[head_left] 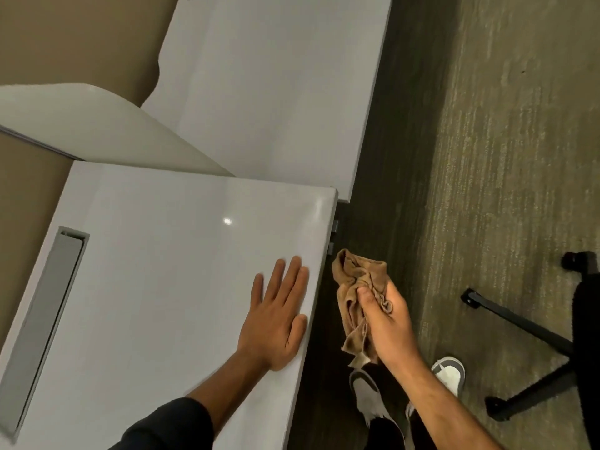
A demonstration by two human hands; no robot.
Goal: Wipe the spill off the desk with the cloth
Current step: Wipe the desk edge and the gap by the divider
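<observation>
A white desk (168, 254) fills the left and middle of the head view. My left hand (276, 316) lies flat on it near the right edge, palm down, fingers apart. My right hand (384, 323) is off the desk, over the floor just right of that edge, closed on a crumpled brown cloth (355, 287) that hangs below my fist. The cloth does not touch the desk. I see no liquid on the desktop, only a small bright light reflection (227, 221).
A grey cable slot (45, 319) runs along the desk's left side. A second white desk (276, 92) stands beyond, with a curved white divider (97, 125) between. A black office chair base (532, 349) sits on the carpet at right. My shoes (449, 373) are below.
</observation>
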